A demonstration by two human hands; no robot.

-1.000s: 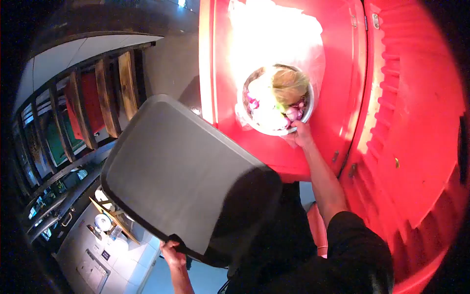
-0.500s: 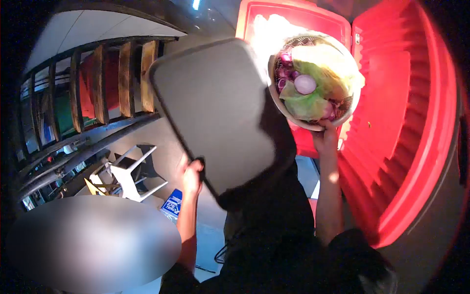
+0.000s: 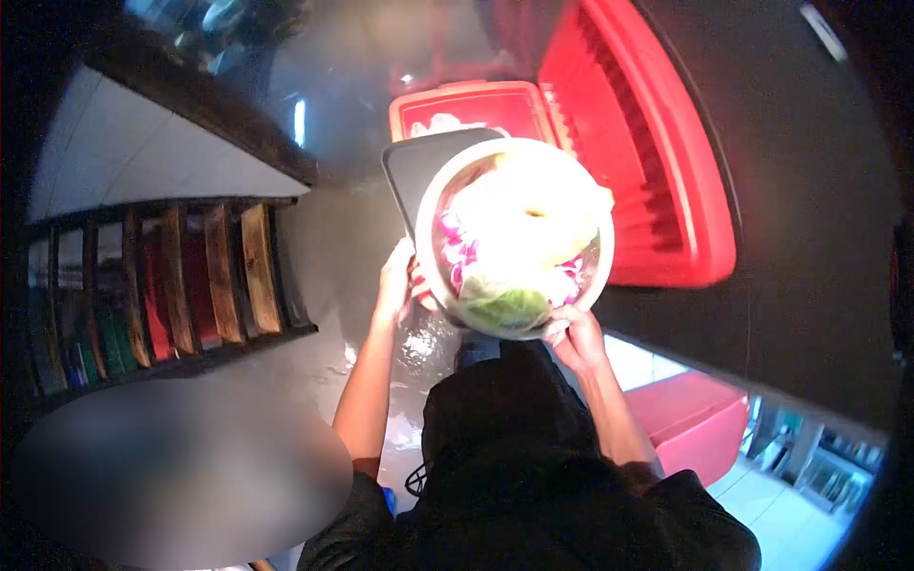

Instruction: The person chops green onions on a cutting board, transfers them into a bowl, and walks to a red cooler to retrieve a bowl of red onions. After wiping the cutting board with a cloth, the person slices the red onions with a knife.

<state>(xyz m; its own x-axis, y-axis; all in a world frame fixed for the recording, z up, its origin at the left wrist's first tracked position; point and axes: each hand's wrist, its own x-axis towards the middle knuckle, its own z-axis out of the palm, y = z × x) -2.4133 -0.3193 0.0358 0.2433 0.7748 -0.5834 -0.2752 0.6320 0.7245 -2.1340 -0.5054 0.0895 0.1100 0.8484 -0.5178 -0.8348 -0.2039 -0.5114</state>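
A round colander (image 3: 433,295) with a pale rim is held out before me, full of vegetables. In it sit a cabbage (image 3: 509,306), its upper part washed out by glare, and purple-red onions (image 3: 459,243). My right hand (image 3: 576,338) grips the near right of the rim, thumb on top. Behind the colander, a dark flat tray (image 3: 411,176) with rounded corners shows only its far left portion. My left hand (image 3: 400,276) is closed on that tray's near left edge, right beside the colander; its fingertips are partly hidden.
Beyond the colander stands a red cooler (image 3: 519,90) with whitish contents (image 3: 443,124), its ribbed lid (image 3: 647,171) swung open to the right. A wooden slatted rack (image 3: 221,271) is at the left. Another red box (image 3: 690,423) stands low at the right, by a tiled floor (image 3: 762,500).
The colander has moved away from over the cooler and now overlaps the tray, which was held apart on the left. Both hands are closer together. The view has turned, with the cooler farther off.
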